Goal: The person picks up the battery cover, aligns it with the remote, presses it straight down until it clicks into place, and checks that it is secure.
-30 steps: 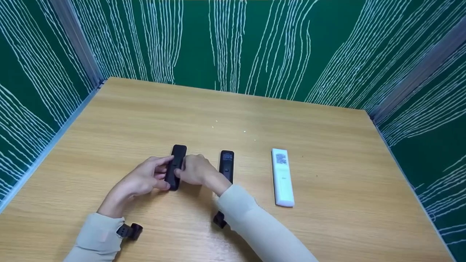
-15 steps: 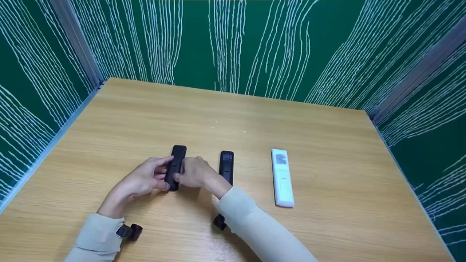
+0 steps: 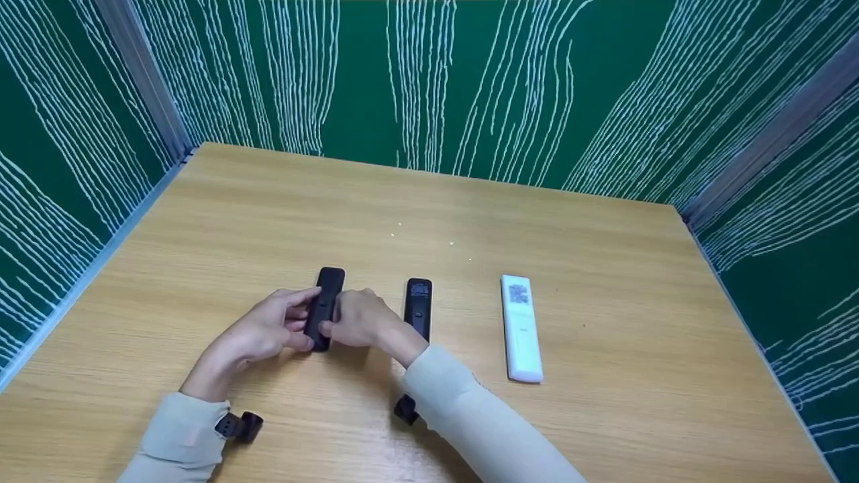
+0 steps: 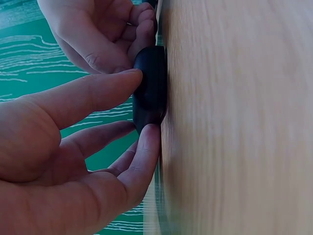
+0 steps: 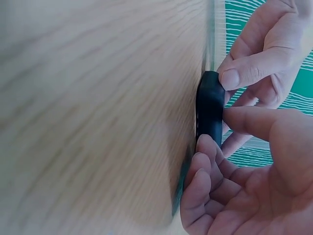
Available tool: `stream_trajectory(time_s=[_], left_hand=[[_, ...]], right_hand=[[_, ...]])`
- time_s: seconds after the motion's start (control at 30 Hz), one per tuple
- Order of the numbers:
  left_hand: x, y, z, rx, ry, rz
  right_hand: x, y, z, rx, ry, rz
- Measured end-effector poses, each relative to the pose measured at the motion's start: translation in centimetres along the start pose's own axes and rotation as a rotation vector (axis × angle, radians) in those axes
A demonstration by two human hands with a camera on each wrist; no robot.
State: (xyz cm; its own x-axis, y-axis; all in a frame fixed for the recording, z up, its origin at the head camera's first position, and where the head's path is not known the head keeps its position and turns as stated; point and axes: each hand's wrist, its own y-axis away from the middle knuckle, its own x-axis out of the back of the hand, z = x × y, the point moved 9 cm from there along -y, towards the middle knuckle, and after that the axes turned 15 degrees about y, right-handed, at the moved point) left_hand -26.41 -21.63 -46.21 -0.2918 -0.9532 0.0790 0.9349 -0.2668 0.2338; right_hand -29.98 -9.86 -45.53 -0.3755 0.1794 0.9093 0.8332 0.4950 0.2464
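Note:
A black remote control [image 3: 330,283] lies back side up on the table, left of the middle, between both hands. My left hand [image 3: 263,327] holds it along its left side, with the thumb at the near end and the fingers farther up. From the right, my right hand [image 3: 366,318] pinches the same remote, its thumb on the back and its fingers curled at the side edge. In the right wrist view the dark end of this remote [image 5: 210,105] shows between the fingers of both hands. Part of its right edge is hidden in the head view.
A second black remote [image 3: 417,302] lies just right of my right hand, its lower part hidden by the forearm. Farther right is a white remote [image 3: 521,332] with a printed label. Small white specks dot the wooden table [image 3: 302,201]. Green walls [image 3: 362,80] enclose it.

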Motion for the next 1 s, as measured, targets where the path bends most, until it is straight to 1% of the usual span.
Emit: stream_trajectory(time_s=[0.37, 0.47, 0.63, 0.77, 1.0], left_hand=[[0.0, 0.0, 0.0, -0.005, 0.016, -0.001], [-0.1, 0.0, 0.0, -0.005, 0.034, -0.012], [-0.2, -0.1, 0.1, -0.008, 0.039, -0.021], [0.0, -0.1, -0.1, 0.003, 0.029, -0.008], [-0.4, -0.4, -0.1, -0.001, 0.031, -0.014]], right_hand=[[0.0, -0.5, 0.2, 0.002, -0.028, -0.006], [0.1, -0.8, 0.3, 0.002, -0.022, -0.006], [0.3, -1.2, 0.7, -0.008, -0.005, -0.009], [0.4, -1.6, 0.7, -0.011, -0.005, 0.002], [1.0, -1.4, 1.3, -0.021, 0.055, 0.046]])
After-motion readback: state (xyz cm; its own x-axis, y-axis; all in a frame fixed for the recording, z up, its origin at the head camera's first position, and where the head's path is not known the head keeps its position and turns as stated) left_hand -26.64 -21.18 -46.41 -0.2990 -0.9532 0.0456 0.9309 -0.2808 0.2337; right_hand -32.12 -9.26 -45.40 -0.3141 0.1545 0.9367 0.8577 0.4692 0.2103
